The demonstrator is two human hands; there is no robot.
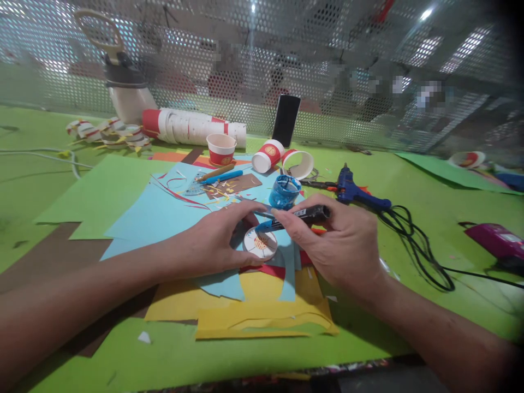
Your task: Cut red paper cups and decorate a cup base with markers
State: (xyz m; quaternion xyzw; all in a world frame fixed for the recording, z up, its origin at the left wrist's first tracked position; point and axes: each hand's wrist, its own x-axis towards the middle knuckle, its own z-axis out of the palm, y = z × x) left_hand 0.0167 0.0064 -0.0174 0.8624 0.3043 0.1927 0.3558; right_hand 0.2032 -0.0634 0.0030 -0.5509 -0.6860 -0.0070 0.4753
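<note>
A small round white disc [265, 248] with an orange-red printed emblem and thin dark lines lies on the layered coloured paper. Fingers and thumb of my left hand [216, 234] curve around its left side and grip its edge. Pinched in my right hand [344, 240] is a black and blue marker [305, 215], its blue end pointing down-left at the disc's upper part. Whether the tip touches the surface is too small to tell. Just behind the hands stands a blue-stained jar [285, 191].
Behind are paper cups [221, 148], stacked cups [192, 127], a phone [286, 121] and a large flask [126, 87]. A blue glue gun [356, 191] with a looped black cable lies right. Yellow paper strips [262, 322] lie in front; a magenta device [495, 240] sits far right.
</note>
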